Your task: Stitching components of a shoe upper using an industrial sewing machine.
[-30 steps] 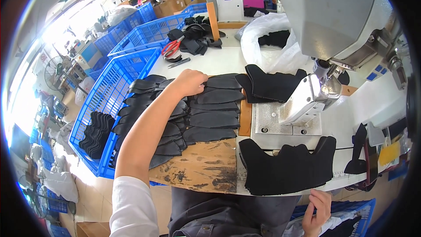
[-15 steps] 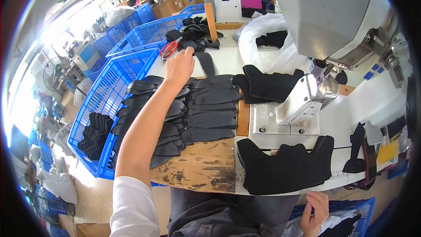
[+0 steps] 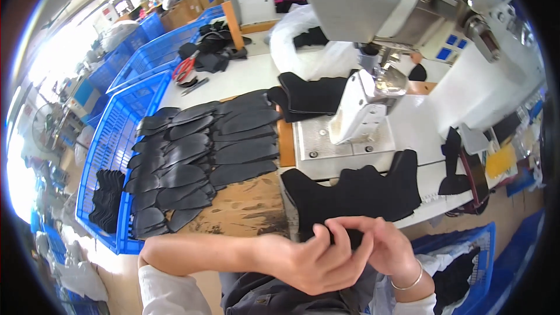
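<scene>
Hands (image 3: 350,251) meet at black piece's (image 3: 356,195) near edge

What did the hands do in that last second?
The left hand drew back from the far black pieces to the near table edge, meeting the right hand; both now pinch a small black piece. The laid-out pieces and sewing machine stayed put.

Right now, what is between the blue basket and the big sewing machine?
In the head view, rows of flat black cut pieces lie spread on the table between the blue basket and the sewing machine.
</scene>
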A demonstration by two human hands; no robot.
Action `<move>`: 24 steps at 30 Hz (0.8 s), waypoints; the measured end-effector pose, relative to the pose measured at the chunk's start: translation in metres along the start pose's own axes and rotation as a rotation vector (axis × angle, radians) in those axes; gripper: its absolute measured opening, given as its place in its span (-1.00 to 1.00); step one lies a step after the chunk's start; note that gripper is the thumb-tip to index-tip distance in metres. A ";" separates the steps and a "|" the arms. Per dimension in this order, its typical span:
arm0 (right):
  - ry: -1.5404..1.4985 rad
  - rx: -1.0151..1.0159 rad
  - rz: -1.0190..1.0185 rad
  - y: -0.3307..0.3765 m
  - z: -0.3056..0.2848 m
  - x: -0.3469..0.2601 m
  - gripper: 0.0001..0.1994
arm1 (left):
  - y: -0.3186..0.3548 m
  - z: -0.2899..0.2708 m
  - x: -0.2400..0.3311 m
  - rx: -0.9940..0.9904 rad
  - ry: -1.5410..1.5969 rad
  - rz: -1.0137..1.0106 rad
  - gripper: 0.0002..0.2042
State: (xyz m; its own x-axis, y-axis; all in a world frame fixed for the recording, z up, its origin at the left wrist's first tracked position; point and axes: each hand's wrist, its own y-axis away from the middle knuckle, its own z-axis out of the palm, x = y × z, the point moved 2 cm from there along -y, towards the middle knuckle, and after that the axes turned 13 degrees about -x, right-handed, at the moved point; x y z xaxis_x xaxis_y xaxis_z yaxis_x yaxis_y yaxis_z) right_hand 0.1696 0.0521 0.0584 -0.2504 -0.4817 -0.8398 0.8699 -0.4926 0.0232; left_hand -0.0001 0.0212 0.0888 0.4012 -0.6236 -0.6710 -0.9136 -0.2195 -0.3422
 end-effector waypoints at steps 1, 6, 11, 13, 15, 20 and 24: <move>0.060 0.013 0.011 -0.001 0.002 0.000 -0.29 | -0.006 0.001 0.009 0.010 0.053 0.020 -0.80; -0.063 0.012 0.021 0.016 -0.006 -0.004 -0.50 | -0.024 0.011 0.019 0.232 0.623 -0.221 -0.61; 0.431 0.126 -0.060 0.027 -0.023 -0.020 -0.73 | -0.021 0.032 -0.020 -0.083 1.420 -0.677 -0.60; 0.741 0.157 -0.005 0.022 -0.029 -0.041 -0.79 | -0.009 0.045 -0.024 -0.421 1.799 -0.726 -0.74; 0.869 0.215 -0.013 0.020 -0.042 -0.046 -0.82 | -0.010 0.053 -0.027 -0.498 1.813 -0.715 -0.76; 0.772 0.310 0.242 0.012 -0.058 -0.051 -0.83 | -0.010 0.071 -0.024 -0.551 1.701 -0.898 -0.71; 0.983 0.260 0.239 0.015 -0.069 -0.049 -0.72 | -0.014 0.072 -0.017 -0.568 1.521 -0.924 -0.66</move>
State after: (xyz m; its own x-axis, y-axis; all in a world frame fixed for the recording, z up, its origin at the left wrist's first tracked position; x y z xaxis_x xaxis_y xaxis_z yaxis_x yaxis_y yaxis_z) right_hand 0.2245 0.1181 0.0627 0.4739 0.1571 -0.8665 0.7037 -0.6590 0.2654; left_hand 0.0104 0.0892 0.0576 0.6160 -0.1559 0.7721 -0.5078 -0.8279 0.2379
